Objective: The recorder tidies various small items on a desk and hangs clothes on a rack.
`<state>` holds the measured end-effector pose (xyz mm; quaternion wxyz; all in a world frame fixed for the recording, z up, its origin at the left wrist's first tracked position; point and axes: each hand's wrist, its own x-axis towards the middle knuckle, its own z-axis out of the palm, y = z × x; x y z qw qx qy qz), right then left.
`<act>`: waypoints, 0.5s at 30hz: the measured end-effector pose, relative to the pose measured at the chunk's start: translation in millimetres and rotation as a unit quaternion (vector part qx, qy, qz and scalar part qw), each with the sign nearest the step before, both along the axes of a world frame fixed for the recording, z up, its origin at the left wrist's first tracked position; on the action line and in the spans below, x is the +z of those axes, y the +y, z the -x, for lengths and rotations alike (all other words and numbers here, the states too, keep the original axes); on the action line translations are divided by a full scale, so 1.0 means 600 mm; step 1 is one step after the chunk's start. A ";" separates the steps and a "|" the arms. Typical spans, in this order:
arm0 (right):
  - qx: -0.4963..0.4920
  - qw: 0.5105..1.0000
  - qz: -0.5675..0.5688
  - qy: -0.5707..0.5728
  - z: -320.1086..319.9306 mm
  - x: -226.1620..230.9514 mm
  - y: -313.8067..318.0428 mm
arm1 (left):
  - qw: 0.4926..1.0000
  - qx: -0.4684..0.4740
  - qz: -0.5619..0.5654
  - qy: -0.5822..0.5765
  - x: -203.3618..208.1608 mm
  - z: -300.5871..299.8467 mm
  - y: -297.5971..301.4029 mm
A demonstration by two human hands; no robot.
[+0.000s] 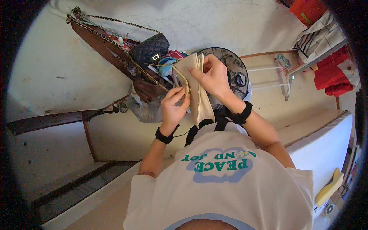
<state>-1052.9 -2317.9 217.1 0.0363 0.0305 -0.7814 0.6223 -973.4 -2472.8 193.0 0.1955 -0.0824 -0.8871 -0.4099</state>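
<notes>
A cream handbag (pixel 204 104) with gold-coloured trim and a thin chain is held up in front of my chest, on edge. My left hand (pixel 174 107) pinches the edge of its flap on the left side. My right hand (pixel 216 79) grips the upper part, thumb on the near face and the other fingers curled over the top edge, partly hidden. The bag's inside cannot be seen. Just beyond it hang a black quilted bag (pixel 151 50) with a chain strap and a round dark patterned item (pixel 238 65), perhaps a hat.
Brown bags (pixel 103 44) hang from a white hook (pixel 57 9) on the pale wall, with a clear plastic bag (pixel 143 109) below. At right are a white rack (pixel 281 78), red cloth (pixel 333 78), a white board (pixel 326 153) and a yellow object (pixel 329 188).
</notes>
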 end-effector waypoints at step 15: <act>-0.022 0.999 0.039 0.024 0.013 0.023 0.000 | 0.998 0.011 -0.047 0.035 0.005 0.016 0.020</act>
